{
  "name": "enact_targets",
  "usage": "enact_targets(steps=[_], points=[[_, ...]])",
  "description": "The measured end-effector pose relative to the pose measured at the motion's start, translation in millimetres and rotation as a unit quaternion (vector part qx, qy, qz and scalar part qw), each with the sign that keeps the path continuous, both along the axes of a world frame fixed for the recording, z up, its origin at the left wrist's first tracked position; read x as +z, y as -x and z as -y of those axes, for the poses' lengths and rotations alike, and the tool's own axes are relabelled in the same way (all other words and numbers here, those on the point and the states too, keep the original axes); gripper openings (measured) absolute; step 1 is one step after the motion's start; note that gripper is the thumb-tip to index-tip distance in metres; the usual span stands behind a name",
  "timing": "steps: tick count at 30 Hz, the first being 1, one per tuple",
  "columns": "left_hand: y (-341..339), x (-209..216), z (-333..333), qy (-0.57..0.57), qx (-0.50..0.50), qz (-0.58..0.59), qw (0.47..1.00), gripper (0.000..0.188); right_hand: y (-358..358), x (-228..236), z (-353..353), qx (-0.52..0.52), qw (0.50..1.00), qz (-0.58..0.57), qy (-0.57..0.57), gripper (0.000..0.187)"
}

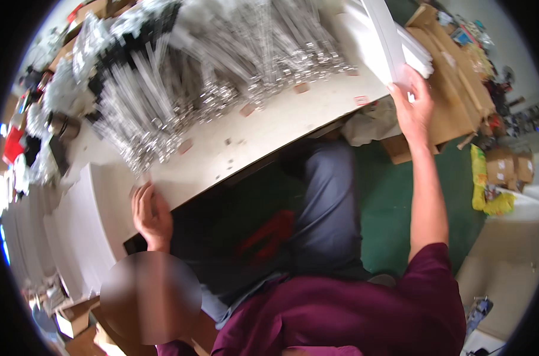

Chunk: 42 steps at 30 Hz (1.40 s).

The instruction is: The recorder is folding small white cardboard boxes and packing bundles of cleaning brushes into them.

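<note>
My right hand [415,107] is closed on the near end of a long white strip [385,38], perhaps a narrow folded carton, at the right end of the worktable [269,130]. My left hand [152,215] rests at the table's near left edge, its fingers stretched out with nothing visible in them. Just beyond it begin several bundles of long thin grey rods [222,53], apparently in clear wrapping. Their shiny metal ends [213,101] point toward me. Motion blurs the bundles, so their exact kind is unclear.
Stacked white flat cartons [79,231] stand left of my left hand. More white strips [417,54] lie beside an open brown cardboard box [450,77] on the right. Small reddish tags [247,110] lie along the tabletop. A yellow bag [489,190] sits farther right.
</note>
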<state>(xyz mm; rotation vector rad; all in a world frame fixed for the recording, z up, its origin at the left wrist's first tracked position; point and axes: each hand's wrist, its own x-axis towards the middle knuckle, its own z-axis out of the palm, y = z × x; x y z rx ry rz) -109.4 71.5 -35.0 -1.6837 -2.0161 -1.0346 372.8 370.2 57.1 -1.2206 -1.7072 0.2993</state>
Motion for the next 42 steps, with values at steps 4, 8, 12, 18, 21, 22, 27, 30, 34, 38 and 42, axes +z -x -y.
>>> enact_targets(steps=[4, 8, 12, 18, 21, 22, 27, 30, 34, 38, 42], points=[[-30.7, 36.1, 12.8, 0.009, -0.081, -0.030, 0.996, 0.024, 72.0, 26.1, 81.2, 0.217, 0.966, 0.133, -0.030, 0.057], [-86.6, 80.0, 1.4, 0.022, -0.228, -0.016, 0.973, 0.027, 108.3, 9.9, 113.3, 0.361, 0.906, 0.221, 0.024, 0.059], [-107.7, 85.3, -16.7, 0.107, -0.243, -0.032, 0.963, 0.052, 132.5, -14.2, 121.4, 0.411, 0.870, 0.273, 0.024, 0.059], [-112.0, 61.3, -55.9, 0.197, -0.228, -0.046, 0.952, 0.070, 156.1, -18.5, 127.9, 0.453, 0.843, 0.290, -0.024, 0.055], [-112.5, 52.8, -65.3, 0.215, -0.235, -0.020, 0.948, 0.071, 159.4, -27.0, 125.0, 0.455, 0.841, 0.291, -0.022, 0.055], [-112.4, 52.8, -69.0, 0.222, -0.230, -0.019, 0.947, 0.070, 159.2, -30.9, 123.7, 0.444, 0.850, 0.281, -0.033, 0.055], [-116.8, 56.6, -78.1, 0.257, -0.200, -0.003, 0.945, 0.065, 162.3, -29.5, 125.8, 0.408, 0.875, 0.254, -0.056, 0.056], [-107.9, 49.0, -75.7, 0.204, -0.169, -0.024, 0.964, 0.064, 155.4, -28.0, 132.3, 0.298, 0.932, 0.197, -0.061, 0.057], [-111.9, 51.6, -70.5, 0.210, -0.174, -0.050, 0.961, 0.066, 150.3, -44.1, 143.7, 0.257, 0.944, 0.207, -0.026, 0.051], [-117.0, 49.1, -70.1, 0.221, -0.169, -0.087, 0.957, 0.068, 161.9, -57.2, 153.3, 0.257, 0.953, 0.147, 0.057, 0.051], [-115.2, 41.4, -69.4, 0.197, -0.164, -0.106, 0.961, 0.069, 169.6, -63.9, 158.5, 0.264, 0.957, 0.056, 0.107, 0.051]])
